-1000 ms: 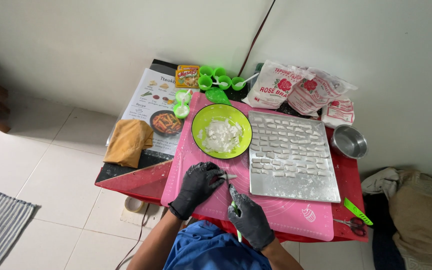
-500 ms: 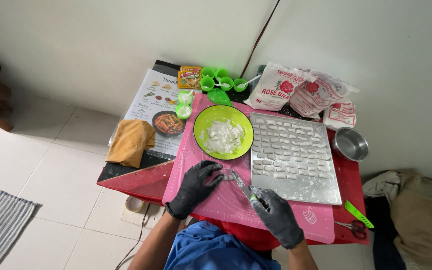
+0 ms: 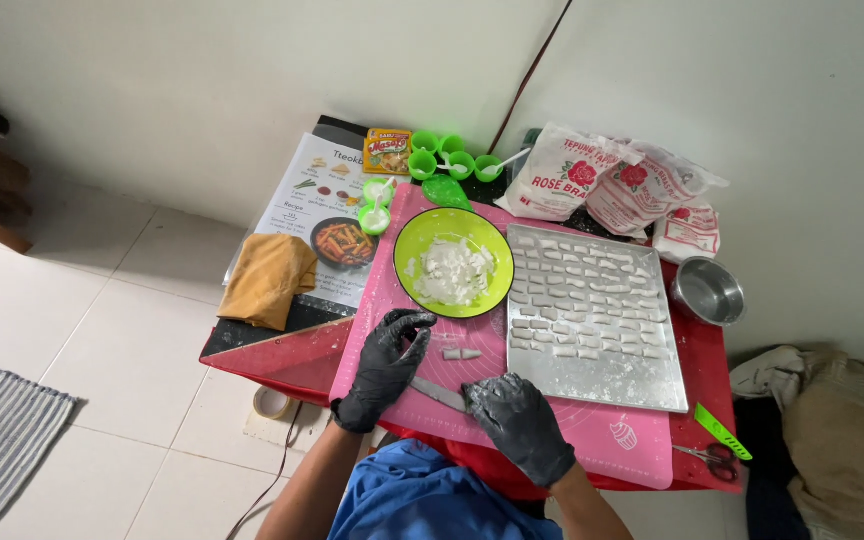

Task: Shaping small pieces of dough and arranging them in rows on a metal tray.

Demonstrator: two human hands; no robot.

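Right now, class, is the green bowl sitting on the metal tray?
No. The green bowl sits on the pink mat, to the left of the metal tray of dough pieces.

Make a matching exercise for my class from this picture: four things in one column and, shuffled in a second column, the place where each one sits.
Things:
1. green bowl
2. metal tray
3. scissors
4. mustard cloth

Places:
A. at the table's right front corner
B. left of the pink mat, by the recipe sheet
C. at the back of the pink mat, holding white dough
D. right of the bowl, filled with rows of small white pieces

Pairs: 1-C, 2-D, 3-A, 4-B
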